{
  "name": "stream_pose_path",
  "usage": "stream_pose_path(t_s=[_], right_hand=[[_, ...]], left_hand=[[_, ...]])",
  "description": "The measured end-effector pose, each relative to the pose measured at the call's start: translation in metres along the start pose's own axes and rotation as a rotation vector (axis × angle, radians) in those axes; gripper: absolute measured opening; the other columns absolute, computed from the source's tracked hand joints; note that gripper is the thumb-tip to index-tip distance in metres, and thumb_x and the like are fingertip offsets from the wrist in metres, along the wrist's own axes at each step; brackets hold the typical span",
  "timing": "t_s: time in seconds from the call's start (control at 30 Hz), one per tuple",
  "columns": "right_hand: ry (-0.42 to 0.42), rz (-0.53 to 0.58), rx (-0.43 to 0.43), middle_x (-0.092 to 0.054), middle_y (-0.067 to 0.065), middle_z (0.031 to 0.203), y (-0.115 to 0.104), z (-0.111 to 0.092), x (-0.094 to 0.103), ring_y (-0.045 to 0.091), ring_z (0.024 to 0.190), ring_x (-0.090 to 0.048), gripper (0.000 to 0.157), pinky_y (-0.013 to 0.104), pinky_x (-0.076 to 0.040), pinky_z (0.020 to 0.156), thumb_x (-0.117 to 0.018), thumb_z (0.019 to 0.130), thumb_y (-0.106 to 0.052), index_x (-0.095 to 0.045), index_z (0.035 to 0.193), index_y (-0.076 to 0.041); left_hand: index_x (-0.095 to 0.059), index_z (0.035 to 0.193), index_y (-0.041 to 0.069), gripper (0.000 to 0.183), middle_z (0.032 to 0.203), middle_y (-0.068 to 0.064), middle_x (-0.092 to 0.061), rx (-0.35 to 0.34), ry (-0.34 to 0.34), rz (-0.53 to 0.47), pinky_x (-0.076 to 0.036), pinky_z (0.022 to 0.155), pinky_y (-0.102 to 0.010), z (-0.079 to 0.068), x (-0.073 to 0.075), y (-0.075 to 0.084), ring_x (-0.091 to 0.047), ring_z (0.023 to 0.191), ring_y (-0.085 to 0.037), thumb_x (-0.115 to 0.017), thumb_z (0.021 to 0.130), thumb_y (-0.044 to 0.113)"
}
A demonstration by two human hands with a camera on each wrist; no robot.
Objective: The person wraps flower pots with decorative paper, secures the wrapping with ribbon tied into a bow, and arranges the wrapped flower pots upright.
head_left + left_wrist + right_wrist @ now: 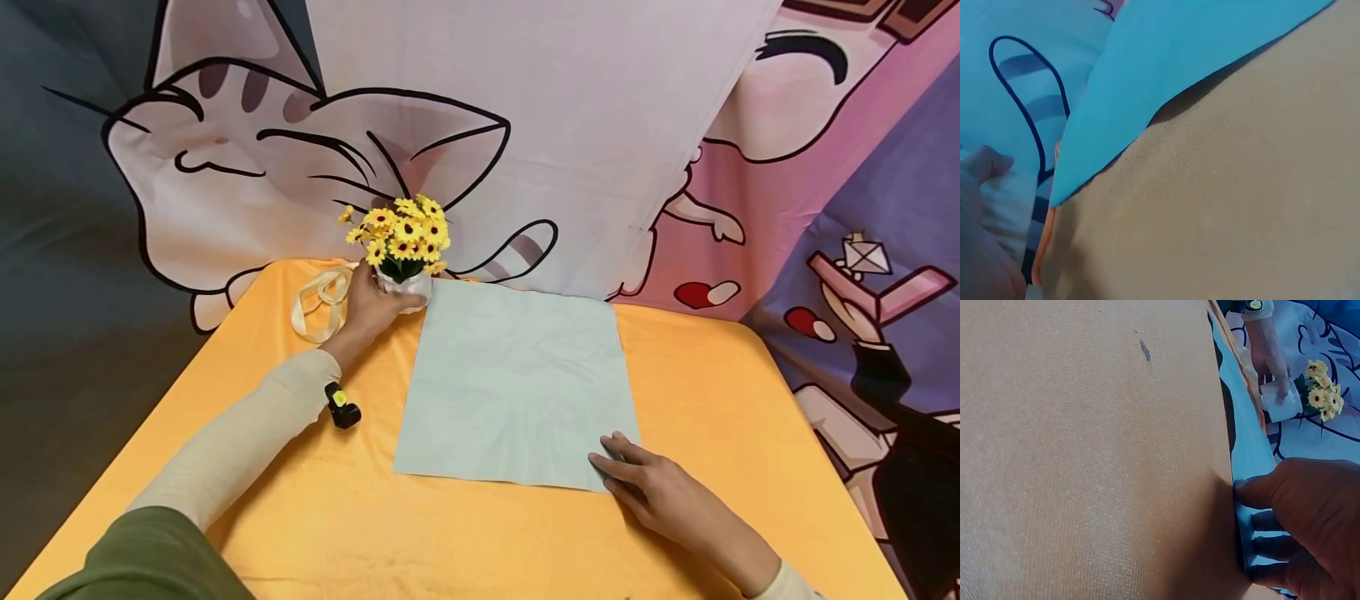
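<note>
In the head view my left hand (pixel 372 307) grips a small white pot (pixel 408 292) of yellow artificial flowers (pixel 405 231), thumb across its front, at the back left of the table. The right wrist view also shows this white pot (pixel 1282 402) in the left hand. A square light-blue sheet (pixel 517 375) lies just right of the pot. On its near right corner rests my right hand (pixel 660 496), fingers extended over the edge. The left wrist view shows only part of the left hand (pixel 985 231), with the pot out of frame.
A loosely coiled cream ribbon (pixel 318 308) lies left of the pot. An orange cloth (pixel 322 517) covers the table. Behind it hangs a backdrop (pixel 600 125) with cartoon drawings, close to the table's back edge.
</note>
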State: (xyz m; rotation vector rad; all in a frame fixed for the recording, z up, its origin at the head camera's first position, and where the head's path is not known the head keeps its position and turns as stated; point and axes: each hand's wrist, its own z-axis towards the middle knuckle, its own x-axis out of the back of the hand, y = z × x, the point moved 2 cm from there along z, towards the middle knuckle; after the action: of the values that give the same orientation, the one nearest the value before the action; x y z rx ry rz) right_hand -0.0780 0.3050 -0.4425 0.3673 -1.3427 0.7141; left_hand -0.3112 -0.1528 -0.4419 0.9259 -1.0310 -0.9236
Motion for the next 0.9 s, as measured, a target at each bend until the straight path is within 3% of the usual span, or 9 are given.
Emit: stream_pose_path(t_s=[0.1, 0.2, 0.5, 0.63, 0.9], right_hand=[[-0.001, -0.005, 0.008, -0.078, 0.015, 0.142, 0.000, 0.000, 0.000, 0.039, 0.130, -0.078, 0.043, 0.049, -0.070, 0.094, -0.089, 0.096, -0.008, -0.082, 0.138, -0.015], [0.004, -0.010, 0.021, -0.078, 0.016, 0.142, 0.000, 0.001, -0.001, 0.039, 0.129, -0.078, 0.044, 0.049, -0.070, 0.093, -0.089, 0.095, -0.007, -0.082, 0.138, -0.014], [-0.002, -0.004, 0.029, -0.079, 0.017, 0.141, 0.001, -0.001, -0.001, 0.040, 0.128, -0.078, 0.043, 0.050, -0.070, 0.092, -0.088, 0.096, -0.007, -0.082, 0.138, -0.015], [-0.001, -0.006, 0.030, -0.079, 0.017, 0.141, 0.002, -0.001, -0.002, 0.041, 0.128, -0.078, 0.043, 0.051, -0.070, 0.092, -0.088, 0.096, -0.007, -0.082, 0.138, -0.015], [-0.004, 0.002, 0.027, -0.078, 0.018, 0.142, 0.001, -0.001, -0.002, 0.042, 0.128, -0.078, 0.043, 0.052, -0.070, 0.093, -0.087, 0.097, -0.007, -0.082, 0.138, -0.014]], left_hand=[[-0.049, 0.165, 0.018, 0.104, 0.163, -0.010, -0.059, -0.015, 0.026, -0.052, -0.043, 0.133, -0.050, -0.001, -0.003, 0.007, -0.055, 0.154, -0.030, -0.104, 0.077, 0.012], [-0.048, 0.167, 0.020, 0.105, 0.166, -0.008, -0.057, -0.025, 0.005, -0.074, -0.042, 0.135, -0.051, -0.003, -0.007, 0.013, -0.052, 0.157, -0.028, -0.104, 0.078, 0.012], [-0.040, 0.170, 0.015, 0.113, 0.165, -0.016, -0.059, 0.000, -0.201, 0.051, -0.046, 0.130, -0.057, -0.031, -0.038, 0.035, -0.055, 0.155, -0.036, -0.106, 0.078, 0.020], [-0.040, 0.169, 0.011, 0.114, 0.162, -0.018, -0.061, -0.024, -0.292, 0.082, -0.051, 0.125, -0.059, -0.041, -0.056, 0.043, -0.059, 0.150, -0.038, -0.106, 0.077, 0.019], [-0.047, 0.165, 0.010, 0.106, 0.158, -0.014, -0.062, -0.088, -0.389, 0.091, -0.053, 0.123, -0.056, -0.052, -0.086, 0.058, -0.062, 0.143, -0.036, -0.103, 0.075, 0.014]])
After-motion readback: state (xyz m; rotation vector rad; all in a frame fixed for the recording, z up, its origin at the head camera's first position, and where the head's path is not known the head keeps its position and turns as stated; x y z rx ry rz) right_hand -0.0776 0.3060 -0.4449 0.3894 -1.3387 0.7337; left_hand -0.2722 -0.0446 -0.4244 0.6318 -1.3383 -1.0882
